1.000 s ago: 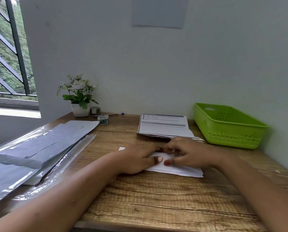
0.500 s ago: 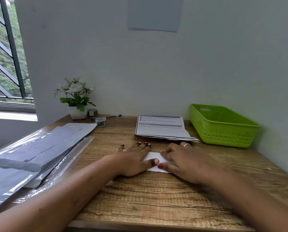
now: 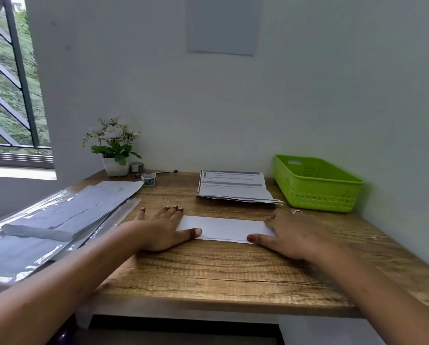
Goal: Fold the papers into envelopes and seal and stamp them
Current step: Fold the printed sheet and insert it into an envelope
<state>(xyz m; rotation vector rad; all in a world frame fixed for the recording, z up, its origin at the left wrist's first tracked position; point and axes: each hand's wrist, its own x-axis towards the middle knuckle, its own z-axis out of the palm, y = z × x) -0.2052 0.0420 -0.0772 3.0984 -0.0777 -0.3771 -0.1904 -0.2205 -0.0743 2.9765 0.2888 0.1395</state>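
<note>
Hands (image 3: 158, 229) (image 3: 292, 234) flat on paper (image 3: 223, 227) ends

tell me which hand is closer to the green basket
Right. The right hand presses the right end of the folded paper, just in front of the green basket. The left hand presses the paper's left end, on the far side from the basket.

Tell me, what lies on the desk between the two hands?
A folded white paper lies flat there; the left hand presses its left end and the right hand its right end. The head view shows it.
</note>
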